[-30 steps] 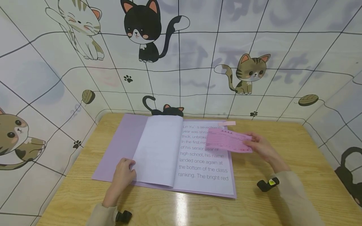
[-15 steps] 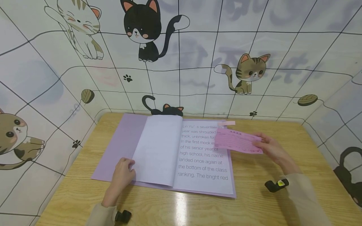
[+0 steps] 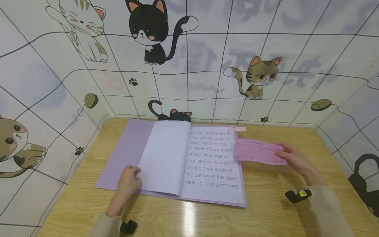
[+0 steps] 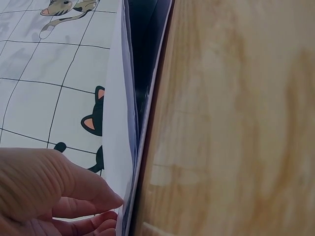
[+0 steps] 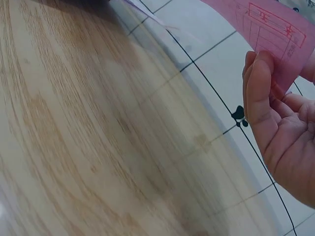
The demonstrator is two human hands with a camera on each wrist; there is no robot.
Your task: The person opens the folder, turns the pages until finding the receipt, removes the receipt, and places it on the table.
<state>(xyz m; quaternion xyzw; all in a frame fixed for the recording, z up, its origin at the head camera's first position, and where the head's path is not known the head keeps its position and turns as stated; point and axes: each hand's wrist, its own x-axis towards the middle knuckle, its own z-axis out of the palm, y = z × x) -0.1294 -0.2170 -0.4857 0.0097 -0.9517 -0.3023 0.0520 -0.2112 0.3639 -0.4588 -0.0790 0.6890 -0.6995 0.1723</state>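
Observation:
A book with a purple cover [image 3: 125, 154] lies open, a blank white page [image 3: 165, 158] on its left and a large-print page [image 3: 211, 194] on its right. My left hand [image 3: 128, 179] rests at the left edge of the blank page; in the left wrist view its thumb [image 4: 101, 189] touches the paper near the edge. My right hand [image 3: 297, 161] pinches the right end of a pink printed slip of paper [image 3: 257, 151] between thumb and fingers. The slip's left end overlaps the book's right edge in the head view. Red boxed print shows on the slip [image 5: 278, 24] in the right wrist view.
A pale pink tab [image 3: 238, 129] sticks out from the book's upper right corner. The wooden table [image 3: 266, 217] reaches back to a wall covering [image 3: 204, 65] printed with cats and grid lines. Black devices sit at both wrists, including a right wrist camera [image 3: 297, 196].
My right hand has drawn the pink slip rightward, off most of the printed page, uncovering the text there. The left hand and the book have stayed in place.

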